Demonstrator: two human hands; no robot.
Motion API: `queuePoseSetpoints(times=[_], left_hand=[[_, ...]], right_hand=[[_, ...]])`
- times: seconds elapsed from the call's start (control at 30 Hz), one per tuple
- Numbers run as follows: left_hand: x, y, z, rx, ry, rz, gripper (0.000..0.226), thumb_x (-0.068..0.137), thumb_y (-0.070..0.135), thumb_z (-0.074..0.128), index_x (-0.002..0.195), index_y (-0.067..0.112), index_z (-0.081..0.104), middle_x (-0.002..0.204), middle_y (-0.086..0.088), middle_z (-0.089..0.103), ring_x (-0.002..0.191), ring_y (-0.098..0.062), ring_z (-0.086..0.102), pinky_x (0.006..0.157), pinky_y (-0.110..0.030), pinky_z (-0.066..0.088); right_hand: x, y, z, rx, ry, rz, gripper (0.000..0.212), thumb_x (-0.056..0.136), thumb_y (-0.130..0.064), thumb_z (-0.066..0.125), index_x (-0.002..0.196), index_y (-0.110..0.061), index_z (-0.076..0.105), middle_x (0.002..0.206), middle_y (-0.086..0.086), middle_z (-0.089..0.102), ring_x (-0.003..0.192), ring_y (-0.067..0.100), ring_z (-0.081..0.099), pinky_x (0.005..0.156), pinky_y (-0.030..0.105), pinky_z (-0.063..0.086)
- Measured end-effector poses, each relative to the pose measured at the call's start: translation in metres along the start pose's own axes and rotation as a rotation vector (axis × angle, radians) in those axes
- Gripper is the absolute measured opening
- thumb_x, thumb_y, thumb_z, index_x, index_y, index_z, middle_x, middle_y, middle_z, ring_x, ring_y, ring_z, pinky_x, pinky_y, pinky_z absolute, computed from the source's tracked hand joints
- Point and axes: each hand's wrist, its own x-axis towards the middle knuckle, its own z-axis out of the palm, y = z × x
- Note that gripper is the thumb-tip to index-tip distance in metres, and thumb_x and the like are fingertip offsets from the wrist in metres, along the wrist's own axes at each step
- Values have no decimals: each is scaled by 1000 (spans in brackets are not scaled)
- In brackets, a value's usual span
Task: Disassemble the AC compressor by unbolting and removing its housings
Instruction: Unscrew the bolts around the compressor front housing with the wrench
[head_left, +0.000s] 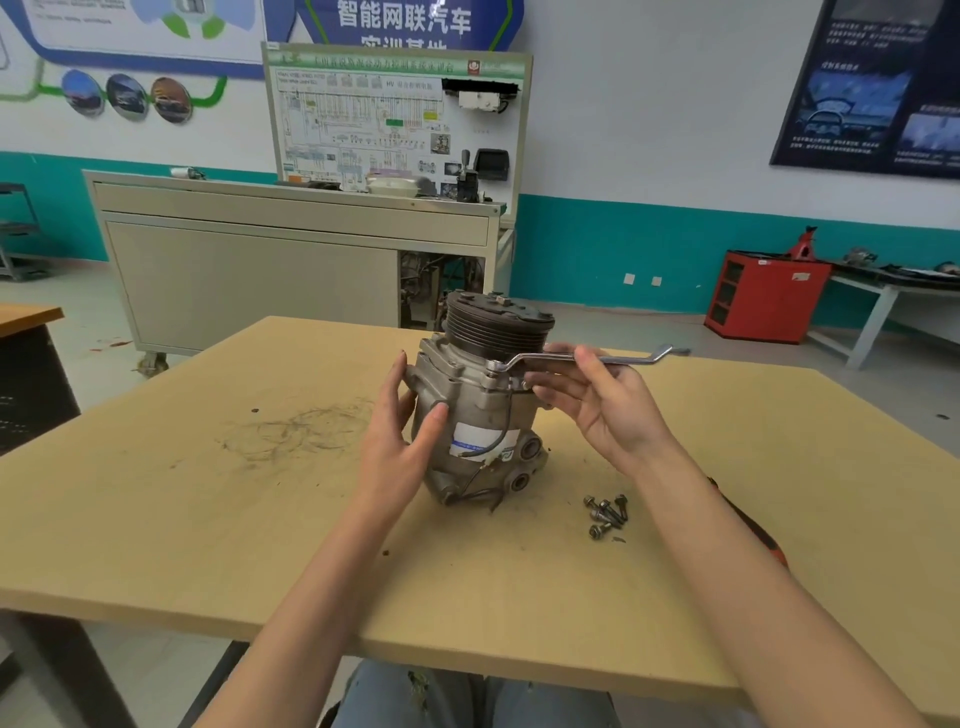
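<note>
The compressor stands pulley-up on the worktop between both grips. The left grip rests straight-fingered against its side, clasping nothing. The right grip pinches a wrench whose ring end sits on the housing just left of it, with loose bolts lying below its wrist.

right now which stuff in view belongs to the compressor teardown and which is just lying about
Job: compressor, wrench, loose bolts, left hand steadying the body, right hand holding the wrench.
Lying about: red cabinet, grey trainer bench, scuff marks on the table.
</note>
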Motion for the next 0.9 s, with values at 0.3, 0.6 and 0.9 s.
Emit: queuePoseSetpoints(times=[0.3,0.6,0.9], left_hand=[[-9,1,7,167,177,130,63,86,43,63,141,36,34,148,21,37,130,11,37,105,-9,32],[-13,5,8,280,419,334,22,85,11,69,100,24,59,100,3,65,89,-19,60,76,-45,47],[-13,5,8,192,333,256,23,87,26,63,110,20,60,112,7,65,109,-3,57,91,-35,47]], right_hand=[[-19,-21,54,-1398,48,-1009,43,92,-31,45,80,0,72,66,9,69,52,21,64,45,35,52],[-27,-6,74,-1679,9,-1197,16,77,-11,75,71,-2,65,58,8,58,44,17,52,45,14,29],[-3,4,0,15,-21,37,32,95,-10,42,89,-14,74,95,11,72,84,24,70,68,28,57]])
